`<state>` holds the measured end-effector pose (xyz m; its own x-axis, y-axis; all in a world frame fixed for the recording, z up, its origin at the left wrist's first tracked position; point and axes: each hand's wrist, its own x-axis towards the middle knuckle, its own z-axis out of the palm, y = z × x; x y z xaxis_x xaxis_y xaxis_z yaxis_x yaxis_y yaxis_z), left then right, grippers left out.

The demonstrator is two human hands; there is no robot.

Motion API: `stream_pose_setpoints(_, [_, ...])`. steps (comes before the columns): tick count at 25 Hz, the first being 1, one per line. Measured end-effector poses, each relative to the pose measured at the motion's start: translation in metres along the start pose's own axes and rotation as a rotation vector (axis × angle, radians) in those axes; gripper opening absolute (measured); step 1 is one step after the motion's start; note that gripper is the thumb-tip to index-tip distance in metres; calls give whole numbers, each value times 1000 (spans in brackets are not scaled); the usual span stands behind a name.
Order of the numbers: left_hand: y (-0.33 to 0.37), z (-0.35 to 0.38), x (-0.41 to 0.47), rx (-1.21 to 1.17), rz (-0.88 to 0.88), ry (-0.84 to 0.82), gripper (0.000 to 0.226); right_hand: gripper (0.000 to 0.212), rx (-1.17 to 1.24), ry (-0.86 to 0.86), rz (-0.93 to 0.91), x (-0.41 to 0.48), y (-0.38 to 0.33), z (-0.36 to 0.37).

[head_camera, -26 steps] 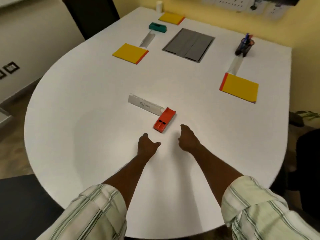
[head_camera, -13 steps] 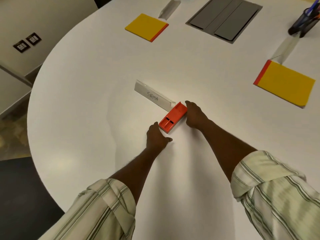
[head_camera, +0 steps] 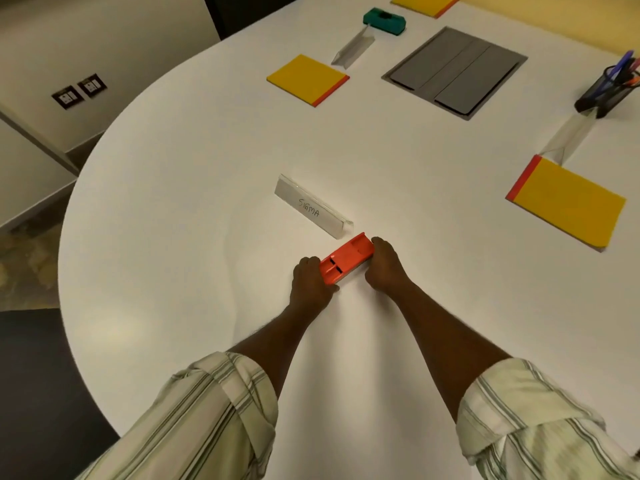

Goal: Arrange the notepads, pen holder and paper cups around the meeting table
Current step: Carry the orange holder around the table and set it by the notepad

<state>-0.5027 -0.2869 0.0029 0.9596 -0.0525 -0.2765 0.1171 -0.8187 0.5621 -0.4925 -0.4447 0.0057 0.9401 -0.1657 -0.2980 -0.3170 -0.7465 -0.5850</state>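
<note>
A small orange box (head_camera: 348,258) lies on the white table (head_camera: 173,202), just in front of a "SIGMA" name card (head_camera: 311,211). My left hand (head_camera: 311,284) grips the box's near end and my right hand (head_camera: 384,263) grips its far right side. Three yellow notepads with orange spines lie around the table: one at back left (head_camera: 306,79), one at right (head_camera: 568,202), one at the far edge (head_camera: 424,3). A black mesh pen holder (head_camera: 606,90) with pens stands at far right. No paper cups are in view.
A grey cable hatch (head_camera: 453,71) is set into the table's middle. A teal box (head_camera: 384,20) and a folded name card (head_camera: 353,46) lie at the back; another name card (head_camera: 568,135) lies by the pen holder. Wall sockets (head_camera: 79,91) are at left.
Both hands reached forward from in front of the orange box and closed on its two ends. The view has moved closer and tilted down.
</note>
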Motion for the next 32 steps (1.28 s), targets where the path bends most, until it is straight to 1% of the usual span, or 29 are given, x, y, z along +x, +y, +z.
stream_pose_setpoints(2, [-4, -2, -11, -68, -16, 11, 43, 40, 18, 15, 29, -10, 0, 3])
stream_pose_setpoints(4, [-8, -8, -29, -175, -40, 34, 31, 21, 45, 33, 65, -24, -7, 4])
stream_pose_setpoints(5, [-10, -11, -37, -218, -48, 50, 28, 16, 71, 46, 78, -32, -13, 3])
stream_pose_setpoints(7, [-15, -19, -52, -258, -44, 102, 25, 15, 174, 85, 112, -49, -27, 5])
stream_pose_setpoints(8, [-16, -23, -60, -275, -42, 132, 25, 24, 233, 116, 137, -56, -35, 8])
stream_pose_setpoints(10, [-19, -30, -74, -307, -38, 180, 25, 54, 368, 152, 213, -72, -54, 15])
stream_pose_setpoints(12, [-21, -39, -93, -341, -29, 207, 24, 66, 554, 184, 264, -90, -77, 26])
stream_pose_setpoints(14, [-23, -55, -114, -392, -15, 237, 19, 66, 708, 188, 278, -111, -101, 37])
stream_pose_setpoints(16, [-29, -79, -141, -447, 0, 278, 16, 67, 810, 192, 297, -136, -129, 48])
stream_pose_setpoints(19, [-49, -120, -186, -470, 14, 320, 20, 67, 937, 199, 283, -184, -174, 64])
stream_pose_setpoints(22, [-77, -161, -235, -461, 57, 328, 24, 65, 985, 225, 227, -237, -215, 82])
stream_pose_setpoints(24, [-105, -193, -273, -413, 85, 344, 22, 64, 1015, 245, 200, -280, -248, 96])
stream_pose_setpoints(26, [-132, -226, -307, -348, 110, 329, 16, 66, 1053, 266, 187, -322, -282, 110])
stream_pose_setpoints(29, [-166, -279, -349, -302, 129, 232, 14, 67, 1088, 242, 181, -370, -330, 131])
stream_pose_setpoints(30, [-175, -296, -359, -282, 134, 220, 23, 68, 1095, 234, 165, -380, -344, 137])
stream_pose_setpoints(32, [-197, -330, -381, -237, 131, 219, 48, 69, 1087, 221, 107, -403, -377, 151])
